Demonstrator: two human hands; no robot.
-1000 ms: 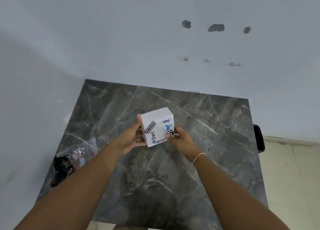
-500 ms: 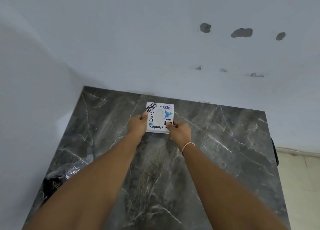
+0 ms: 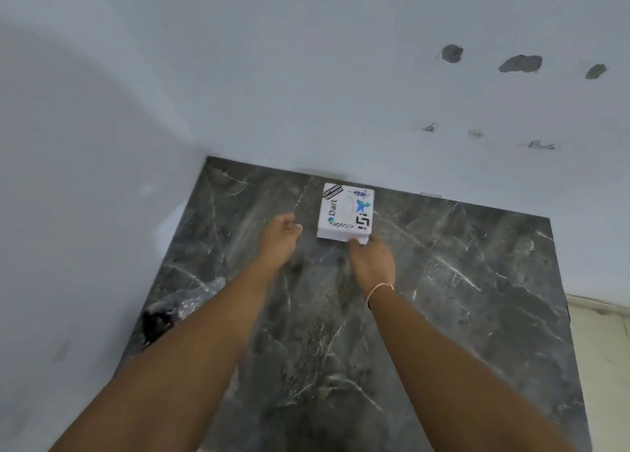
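Observation:
A white box (image 3: 346,209) with stickers on its top face lies flat on the dark marble table (image 3: 460,281), close to the back wall. My left hand (image 3: 279,236) hovers just left of the box, apart from it, with loosely curled fingers that hold nothing. My right hand (image 3: 371,260) is at the box's near right corner, and its fingertips touch the box's near edge. That hand is blurred. A thin pink band circles my right wrist.
A crumpled clear plastic bag (image 3: 184,308) with dark things inside lies at the table's left edge by the side wall. Pale walls (image 3: 306,76) close the table's back and left sides. A tiled floor (image 3: 606,349) shows on the right.
The box was carried away from me and set down flat near the back wall. My left hand has let go of it and drawn back to the left. My right hand stays at its corner.

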